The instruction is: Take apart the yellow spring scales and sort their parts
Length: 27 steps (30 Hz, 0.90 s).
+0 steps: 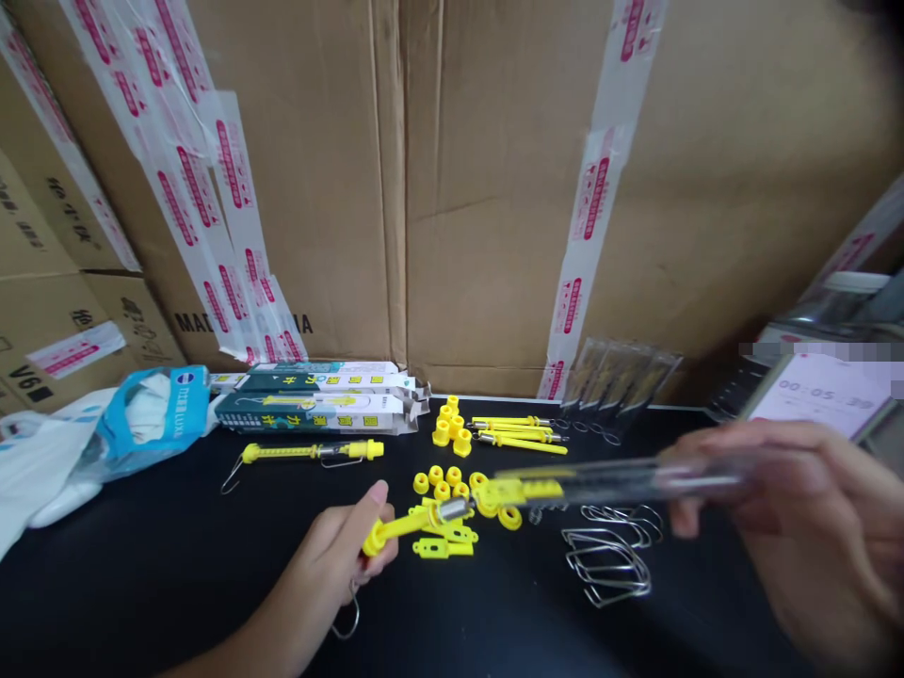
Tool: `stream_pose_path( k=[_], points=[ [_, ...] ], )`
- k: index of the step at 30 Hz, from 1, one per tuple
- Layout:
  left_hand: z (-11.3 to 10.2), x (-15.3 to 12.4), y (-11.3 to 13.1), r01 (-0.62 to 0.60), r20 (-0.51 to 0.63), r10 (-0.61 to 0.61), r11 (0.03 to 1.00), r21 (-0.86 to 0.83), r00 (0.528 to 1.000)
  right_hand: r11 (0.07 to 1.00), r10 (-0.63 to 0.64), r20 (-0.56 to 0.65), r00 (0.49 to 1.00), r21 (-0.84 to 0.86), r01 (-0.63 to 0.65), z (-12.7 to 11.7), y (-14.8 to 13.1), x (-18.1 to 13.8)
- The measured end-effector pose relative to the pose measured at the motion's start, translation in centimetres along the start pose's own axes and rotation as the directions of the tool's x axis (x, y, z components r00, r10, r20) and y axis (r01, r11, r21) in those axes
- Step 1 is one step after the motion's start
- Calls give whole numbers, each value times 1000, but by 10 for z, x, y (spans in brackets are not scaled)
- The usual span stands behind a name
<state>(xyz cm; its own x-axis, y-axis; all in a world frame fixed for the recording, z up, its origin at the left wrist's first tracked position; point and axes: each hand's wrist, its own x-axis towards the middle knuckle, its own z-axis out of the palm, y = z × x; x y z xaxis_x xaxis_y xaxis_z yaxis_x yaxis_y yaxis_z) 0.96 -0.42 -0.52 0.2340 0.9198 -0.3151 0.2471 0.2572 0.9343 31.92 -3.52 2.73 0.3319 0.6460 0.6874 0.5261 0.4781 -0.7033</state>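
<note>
My left hand (343, 551) is closed round the end of a yellow spring-scale rod (411, 524), which points to the right and carries a metal spring (453, 509) at its far end. A wire hook (346, 621) hangs below that hand. My right hand (812, 532), partly blurred, grips a clear plastic tube (614, 482) held level above the table. The tube's left end is close to the spring; whether they touch I cannot tell. Yellow shows at that end, inside or behind the tube. Beneath lie yellow flat tabs (443, 548) and small yellow rings (422, 483).
A finished-looking spring scale (303, 453) lies at left before printed boxes (303, 412). Further back are yellow caps (442, 433), yellow rods (526, 435) and clear tubes (618, 381). Bent wire hooks (607, 565) lie right of centre. A phone timer (823, 391) stands right; cardboard (494, 235) walls the back.
</note>
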Motion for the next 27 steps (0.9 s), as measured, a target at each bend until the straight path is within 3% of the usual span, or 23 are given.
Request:
stream_pose_path(
  k=[3,6,10,14,18,22,27],
  points=[
    [-2,4,-5,12,6,-12,999,-31,1000,977,143,-167,976,182,-112,-4,7,28],
    [-3,5,-8,9,15,-9,999,-44,1000,980,192,-227,955,94,-175,-10,16,42],
    [-2,6,-6,10,11,-9,999,-52,1000,971,187,-139,972,-127,-205,-14,18,44],
    [-1,5,-5,6,3,-6,999,-52,1000,893,182,-23,983,-415,-175,-11,12,41],
    [-1,2,-4,3,-7,-3,999,-44,1000,895,211,4,977,-403,-192,-7,20,38],
    [-1,2,-5,-20,-10,20,1000,-23,1000,919,264,130,956,-333,-209,-6,43,32],
    [1,1,-2,-40,-3,40,999,-1,999,905,281,207,937,-384,-186,0,57,27]
  ],
)
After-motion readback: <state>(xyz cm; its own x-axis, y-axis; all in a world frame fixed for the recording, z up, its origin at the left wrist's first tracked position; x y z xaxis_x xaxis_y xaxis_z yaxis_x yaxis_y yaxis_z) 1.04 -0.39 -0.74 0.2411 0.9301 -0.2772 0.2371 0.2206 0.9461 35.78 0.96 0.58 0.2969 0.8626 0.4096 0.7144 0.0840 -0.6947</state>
